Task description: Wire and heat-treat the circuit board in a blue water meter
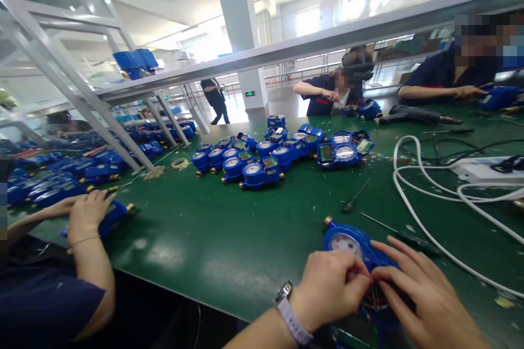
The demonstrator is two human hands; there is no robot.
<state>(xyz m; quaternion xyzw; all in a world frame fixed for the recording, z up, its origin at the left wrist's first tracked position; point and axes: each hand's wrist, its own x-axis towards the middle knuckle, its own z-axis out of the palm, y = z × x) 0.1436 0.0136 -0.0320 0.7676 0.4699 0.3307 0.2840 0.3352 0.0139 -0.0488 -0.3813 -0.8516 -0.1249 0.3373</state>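
Note:
A blue water meter [360, 234] with a round white dial and a brass fitting lies on the bench right before me. My left hand [333, 286], with a watch on its wrist, pinches a thin red wire [367, 274] over the meter's open housing. My right hand [423, 292] meets it there, thumb and index finger pinched at the same wires while the other fingers stretch over the meter. Several more wires [374, 300] show below the fingertips. Under my hands, a green circuit board with a dark display [354, 334] is partly visible at the bottom edge.
Several blue meters [254, 169] stand mid-bench on the green table [196, 240]. Two screwdrivers [349, 204] [413, 239], a white cable [403, 185], a power strip [478, 169] and a heat gun [413, 115] lie rightward. A co-worker's hands [88, 212] hold a meter at left; others work across.

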